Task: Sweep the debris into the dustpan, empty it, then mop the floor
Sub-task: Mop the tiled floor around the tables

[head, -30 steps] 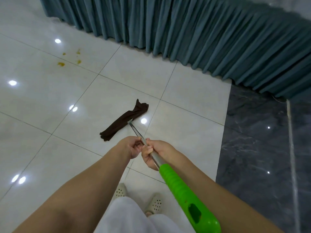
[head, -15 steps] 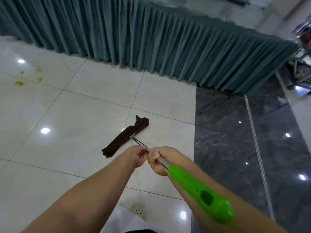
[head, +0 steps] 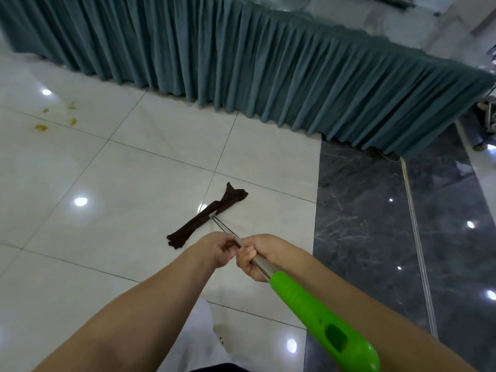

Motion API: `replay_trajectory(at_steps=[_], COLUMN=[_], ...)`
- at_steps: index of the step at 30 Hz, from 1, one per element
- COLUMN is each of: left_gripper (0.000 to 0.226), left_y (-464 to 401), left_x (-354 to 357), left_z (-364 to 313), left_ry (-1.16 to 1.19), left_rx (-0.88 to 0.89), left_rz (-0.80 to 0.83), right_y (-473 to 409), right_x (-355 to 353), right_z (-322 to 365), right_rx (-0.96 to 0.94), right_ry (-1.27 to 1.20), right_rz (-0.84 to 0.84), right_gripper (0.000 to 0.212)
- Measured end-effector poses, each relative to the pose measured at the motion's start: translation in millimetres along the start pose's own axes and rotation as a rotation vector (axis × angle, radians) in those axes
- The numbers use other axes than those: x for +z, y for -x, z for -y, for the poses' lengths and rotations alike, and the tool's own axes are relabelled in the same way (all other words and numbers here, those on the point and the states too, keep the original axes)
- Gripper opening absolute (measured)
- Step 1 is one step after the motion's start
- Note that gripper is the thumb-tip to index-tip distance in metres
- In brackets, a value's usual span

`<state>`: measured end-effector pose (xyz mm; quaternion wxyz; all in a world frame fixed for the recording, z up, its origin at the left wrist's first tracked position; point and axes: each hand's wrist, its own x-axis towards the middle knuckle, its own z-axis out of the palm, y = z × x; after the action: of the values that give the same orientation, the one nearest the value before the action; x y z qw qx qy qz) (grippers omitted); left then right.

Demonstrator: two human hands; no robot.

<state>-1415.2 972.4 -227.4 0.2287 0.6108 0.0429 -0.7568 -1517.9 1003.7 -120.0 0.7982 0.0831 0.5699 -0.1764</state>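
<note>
Glossy tile floor point(head: 80, 277), likely slick when wet. Teal skirted desk point(head: 268, 68) runs along the far side. Mop point(head: 316, 308): long stiff metal pole with a green grip at the near end, light, levers easily; best held on the bare pole above the grip. Its dark cloth head point(head: 206, 214), soft and limp, lies flat mid-floor. Left hand point(head: 218, 249) and right hand point(head: 257, 255) sit side by side, both wrapped on the pole. Yellow stains point(head: 41, 127) far left, probably sticky, unmopped.
</note>
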Motion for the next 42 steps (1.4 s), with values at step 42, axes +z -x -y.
replay_trajectory(at_steps=[42], left_gripper=[0.026], left_y=[-33], left_x=[-158], left_z=[-516], left_ry=[0.604], left_rx=[0.338], left_rz=[-0.272], right_y=[-191], right_x=[454], right_z=[342], right_rx=[0.339], right_ry=[0.529], right_rz=[0.284], right_gripper=[0.023])
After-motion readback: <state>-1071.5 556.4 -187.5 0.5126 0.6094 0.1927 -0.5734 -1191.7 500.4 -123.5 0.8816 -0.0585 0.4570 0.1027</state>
